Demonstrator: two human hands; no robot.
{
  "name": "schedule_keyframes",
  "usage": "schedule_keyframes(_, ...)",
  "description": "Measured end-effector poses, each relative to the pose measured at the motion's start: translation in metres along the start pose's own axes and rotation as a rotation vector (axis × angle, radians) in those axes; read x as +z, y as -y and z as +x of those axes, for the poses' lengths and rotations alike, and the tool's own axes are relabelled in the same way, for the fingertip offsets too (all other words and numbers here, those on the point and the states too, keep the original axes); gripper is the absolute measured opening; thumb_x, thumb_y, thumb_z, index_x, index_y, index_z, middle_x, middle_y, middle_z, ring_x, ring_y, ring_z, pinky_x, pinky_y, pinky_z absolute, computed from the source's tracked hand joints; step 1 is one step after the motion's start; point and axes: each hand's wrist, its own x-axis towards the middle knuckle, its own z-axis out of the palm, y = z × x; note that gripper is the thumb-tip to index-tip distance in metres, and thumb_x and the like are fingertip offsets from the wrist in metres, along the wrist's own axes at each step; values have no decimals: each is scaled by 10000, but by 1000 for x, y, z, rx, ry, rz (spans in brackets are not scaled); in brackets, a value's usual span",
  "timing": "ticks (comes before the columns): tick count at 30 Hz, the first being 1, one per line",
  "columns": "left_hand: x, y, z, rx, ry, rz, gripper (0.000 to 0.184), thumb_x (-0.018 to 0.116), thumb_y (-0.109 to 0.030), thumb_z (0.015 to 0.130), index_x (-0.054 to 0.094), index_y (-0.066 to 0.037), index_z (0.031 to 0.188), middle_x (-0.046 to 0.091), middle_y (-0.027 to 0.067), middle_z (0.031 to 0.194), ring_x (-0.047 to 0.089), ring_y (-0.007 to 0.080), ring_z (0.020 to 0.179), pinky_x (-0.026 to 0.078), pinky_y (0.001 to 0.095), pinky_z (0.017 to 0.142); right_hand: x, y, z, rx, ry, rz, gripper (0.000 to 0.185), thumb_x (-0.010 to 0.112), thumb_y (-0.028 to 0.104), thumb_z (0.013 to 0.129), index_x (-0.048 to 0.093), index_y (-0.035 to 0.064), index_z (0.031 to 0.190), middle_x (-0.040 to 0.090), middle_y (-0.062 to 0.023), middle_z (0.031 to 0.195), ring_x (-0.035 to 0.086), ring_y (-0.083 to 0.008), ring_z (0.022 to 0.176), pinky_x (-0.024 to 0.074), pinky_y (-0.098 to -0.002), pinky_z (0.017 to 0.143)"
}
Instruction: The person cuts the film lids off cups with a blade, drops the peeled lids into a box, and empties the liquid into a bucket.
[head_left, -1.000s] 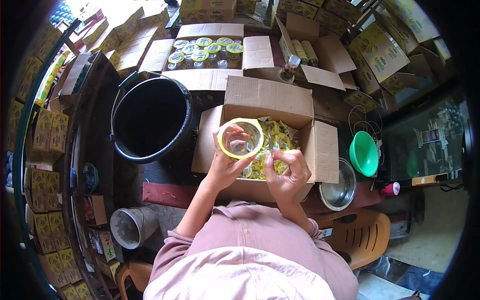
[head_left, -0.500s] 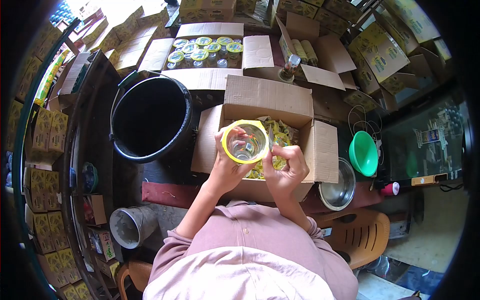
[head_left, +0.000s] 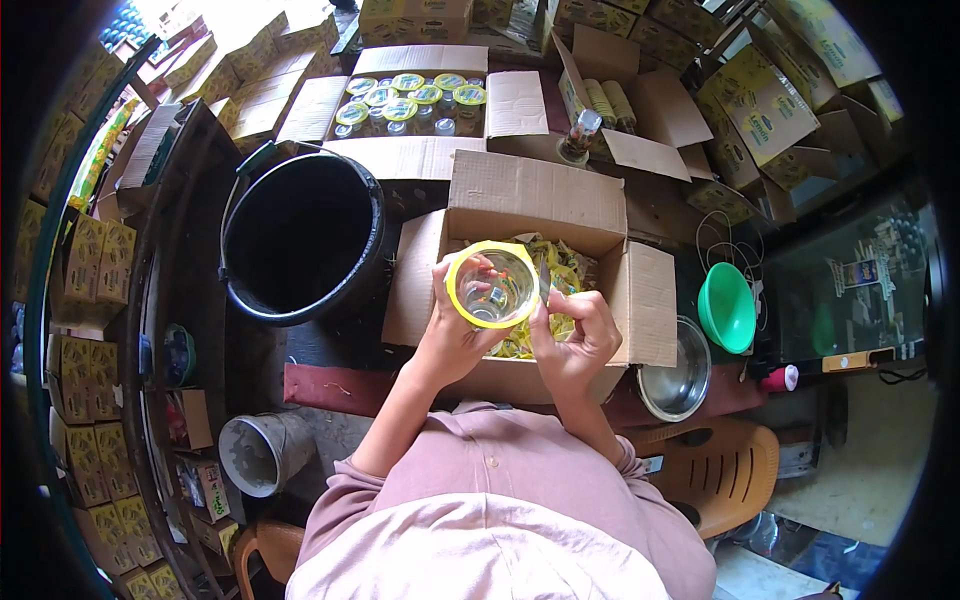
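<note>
My left hand point(head_left: 447, 338) is wrapped round a clear plastic cup point(head_left: 490, 300) with a yellow film ring on its rim; the mouth faces me. Fingers show through the cup's wall. At the rim's right side, my right hand point(head_left: 580, 338) is closed in a pinch on a small knife point(head_left: 544, 278), its thin grey blade pointing up beside the yellow edge. Whether the blade touches the film I cannot tell. Both hands are above an open cardboard box point(head_left: 535, 185) holding many yellow film scraps point(head_left: 565, 265).
A black bucket point(head_left: 238, 270) stands left of the box. Behind is a carton point(head_left: 410, 160) of yellow-lidded cups point(head_left: 408, 83). To the right are a green bowl point(head_left: 727, 308) and a metal basin point(head_left: 697, 370). A grey bucket point(head_left: 255, 457) sits low at left, an orange chair point(head_left: 735, 470) at right.
My right hand and the knife have shifted very slightly right along the cup's rim. The cup has moved barely, staying in my left hand.
</note>
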Motion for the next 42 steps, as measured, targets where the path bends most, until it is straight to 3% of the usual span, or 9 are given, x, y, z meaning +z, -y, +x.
schedule_keyframes(25, -14, 0, -2, -7, 215, 2, 752, 737, -90, 689, 222, -60, 1235, 465, 121, 1111, 500, 216, 1056, 406, 324, 930, -4, -11, 13, 39, 86, 57, 226, 667, -77, 619, 650, 46, 808, 594, -54, 689, 574, -143, 607, 434, -244, 535)
schedule_keyframes(34, -6, 5, 7, -130, 127, -538, 660, 671, -12, 649, 356, -23, 1229, 467, 108, 1129, 476, 195, 1083, 372, 328, 955, 1, -11, 12, 93, 56, 91, 192, 658, -79, 626, 640, 18, 790, 601, -69, 695, 591, -141, 619, 453, -245, 567)
schedule_keyframes(42, -1, 5, 5, -97, 73, -513, 641, 674, -18, 719, 303, -47, 1241, 447, 111, 1116, 481, 187, 1033, 415, 308, 881, 1, -5, 9, 105, 47, 86, 186, 663, -75, 630, 633, 12, 791, 601, -70, 701, 590, -147, 616, 463, -250, 582)
